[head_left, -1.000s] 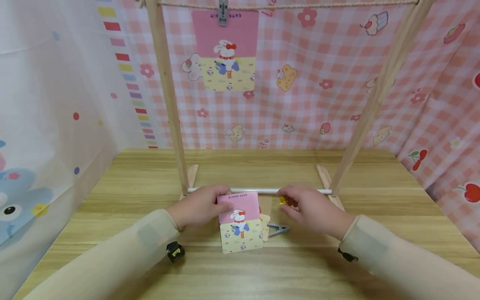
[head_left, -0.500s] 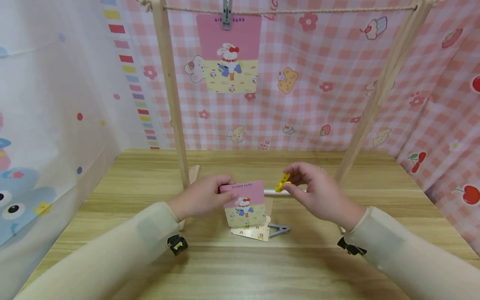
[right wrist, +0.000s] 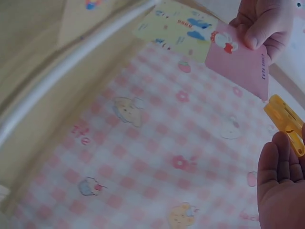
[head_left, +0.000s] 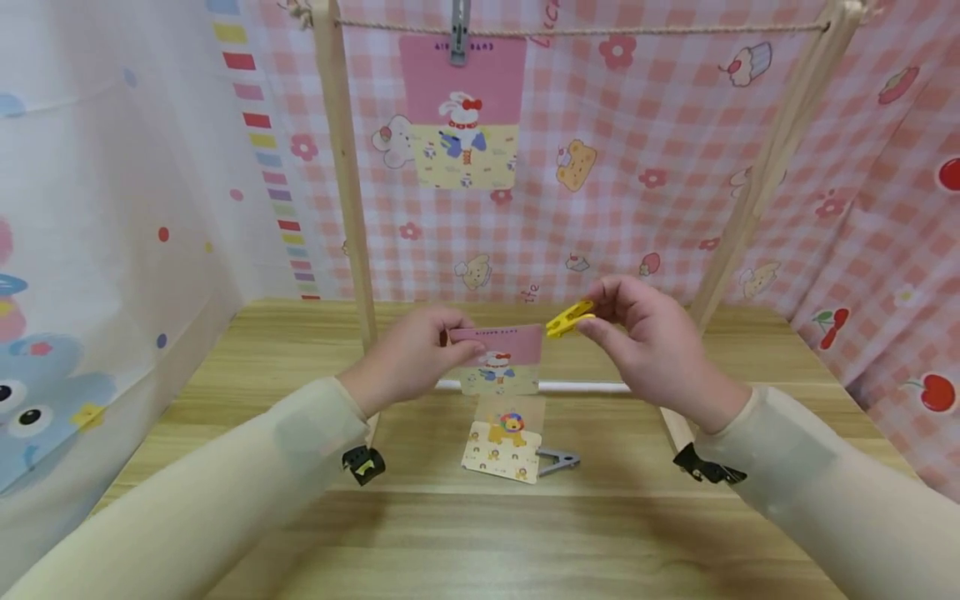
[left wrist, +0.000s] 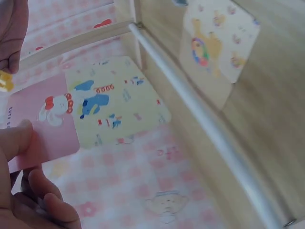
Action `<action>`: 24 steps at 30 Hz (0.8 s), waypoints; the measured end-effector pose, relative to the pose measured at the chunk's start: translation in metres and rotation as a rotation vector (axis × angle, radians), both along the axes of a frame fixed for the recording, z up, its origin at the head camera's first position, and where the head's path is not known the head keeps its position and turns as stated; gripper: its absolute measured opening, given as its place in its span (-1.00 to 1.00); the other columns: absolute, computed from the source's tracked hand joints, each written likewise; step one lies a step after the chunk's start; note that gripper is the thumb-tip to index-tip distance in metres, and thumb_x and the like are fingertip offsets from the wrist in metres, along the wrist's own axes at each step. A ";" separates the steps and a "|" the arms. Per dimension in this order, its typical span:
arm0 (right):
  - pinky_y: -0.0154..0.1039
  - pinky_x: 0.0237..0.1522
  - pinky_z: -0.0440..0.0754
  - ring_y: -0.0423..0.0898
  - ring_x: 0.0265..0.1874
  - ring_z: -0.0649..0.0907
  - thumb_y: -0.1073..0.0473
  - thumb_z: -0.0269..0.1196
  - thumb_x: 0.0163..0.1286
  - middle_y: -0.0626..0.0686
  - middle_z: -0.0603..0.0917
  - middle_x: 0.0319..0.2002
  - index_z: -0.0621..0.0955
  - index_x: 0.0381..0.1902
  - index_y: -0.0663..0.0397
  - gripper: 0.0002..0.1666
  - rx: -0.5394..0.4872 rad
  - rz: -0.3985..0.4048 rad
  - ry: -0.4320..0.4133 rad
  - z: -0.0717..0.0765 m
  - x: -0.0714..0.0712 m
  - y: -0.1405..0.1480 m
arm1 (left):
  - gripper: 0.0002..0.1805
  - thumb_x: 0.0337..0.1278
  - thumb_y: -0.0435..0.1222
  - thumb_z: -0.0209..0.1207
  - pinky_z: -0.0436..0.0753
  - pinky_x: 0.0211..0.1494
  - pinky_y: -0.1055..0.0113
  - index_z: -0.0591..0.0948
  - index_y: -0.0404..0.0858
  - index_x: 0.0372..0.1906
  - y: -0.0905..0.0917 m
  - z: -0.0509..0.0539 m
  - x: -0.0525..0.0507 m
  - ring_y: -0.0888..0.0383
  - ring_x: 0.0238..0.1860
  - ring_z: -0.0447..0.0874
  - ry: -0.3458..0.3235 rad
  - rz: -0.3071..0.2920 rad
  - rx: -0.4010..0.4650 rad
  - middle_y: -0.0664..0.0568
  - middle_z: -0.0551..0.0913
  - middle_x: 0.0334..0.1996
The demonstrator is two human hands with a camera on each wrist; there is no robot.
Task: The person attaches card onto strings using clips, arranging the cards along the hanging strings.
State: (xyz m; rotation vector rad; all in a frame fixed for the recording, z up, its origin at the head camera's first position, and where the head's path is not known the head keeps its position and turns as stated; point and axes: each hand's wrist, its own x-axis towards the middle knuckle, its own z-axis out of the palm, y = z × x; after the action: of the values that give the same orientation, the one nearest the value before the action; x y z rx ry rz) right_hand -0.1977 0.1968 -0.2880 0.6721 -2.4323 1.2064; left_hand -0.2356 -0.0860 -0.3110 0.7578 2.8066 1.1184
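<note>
My left hand [head_left: 412, 356] pinches a pink and yellow rabbit card [head_left: 501, 379] by its upper left edge, thumb in front, holding it above the table. My right hand [head_left: 656, 350] pinches a yellow clothespin [head_left: 570, 319], whose tip points left toward the card's upper right corner. In the right wrist view the clothespin [right wrist: 286, 123] sits close to that corner, apparently a small gap away. On the table below lies a lion card [head_left: 506, 450] with a grey clothespin [head_left: 558, 460] at its right side. A matching rabbit card [head_left: 465, 150] hangs from the rope by another grey clothespin [head_left: 460, 42].
A wooden frame with a left post [head_left: 348, 183] and right post [head_left: 772, 167] carries the rope [head_left: 637, 32] across its top. Low between the posts runs a white rod [head_left: 577, 387]. Patterned cloth [head_left: 622, 217] stands behind and at both sides of the wooden table [head_left: 420, 542].
Both hands have risen from the table with the rabbit card and the yellow clothespin. The lion card beneath is now uncovered, and the clothespin has turned toward the card.
</note>
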 end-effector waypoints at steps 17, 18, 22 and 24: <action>-0.55 -0.32 0.61 -0.31 -0.35 0.69 0.41 0.40 0.39 -0.14 0.78 -0.29 0.70 -0.10 0.27 -0.85 -0.117 -0.045 0.172 0.055 0.003 -0.006 | -0.80 0.51 -0.18 0.25 0.29 -0.47 0.36 0.69 -0.16 -0.29 0.005 0.062 0.001 0.17 -0.54 0.34 0.201 0.035 0.016 0.07 0.53 -0.53; -0.55 -0.36 0.59 -0.30 -0.39 0.67 0.41 0.40 0.39 -0.21 0.76 -0.31 0.70 -0.11 0.28 -0.85 -0.118 -0.050 0.189 0.059 0.002 -0.005 | -0.81 0.51 -0.19 0.24 0.30 -0.46 0.35 0.70 -0.17 -0.28 0.005 0.065 0.001 0.16 -0.54 0.34 0.216 0.040 0.012 0.06 0.53 -0.53; -0.54 -0.42 0.54 -0.29 -0.46 0.61 0.42 0.40 0.38 -0.32 0.71 -0.36 0.71 -0.12 0.31 -0.86 -0.126 -0.068 0.249 0.072 0.001 -0.004 | -0.84 0.53 -0.22 0.21 0.36 -0.43 0.31 0.72 -0.16 -0.22 0.005 0.080 0.000 0.12 -0.51 0.40 0.255 0.058 0.009 0.04 0.66 -0.43; -0.52 -0.44 0.51 -0.27 -0.48 0.58 0.41 0.39 0.39 -0.29 0.71 -0.36 0.70 -0.12 0.31 -0.87 -0.122 -0.077 0.262 0.079 0.001 -0.004 | -0.85 0.54 -0.23 0.19 0.40 -0.42 0.30 0.72 -0.16 -0.19 0.006 0.087 0.000 0.11 -0.48 0.43 0.262 0.068 0.013 0.03 0.72 -0.37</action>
State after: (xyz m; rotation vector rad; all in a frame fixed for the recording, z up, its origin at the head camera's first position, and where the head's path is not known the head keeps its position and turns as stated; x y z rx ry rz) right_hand -0.1963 0.1931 -0.2092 0.6499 -2.1321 1.1469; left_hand -0.2354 -0.0798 -0.2242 0.8762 3.0635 1.1233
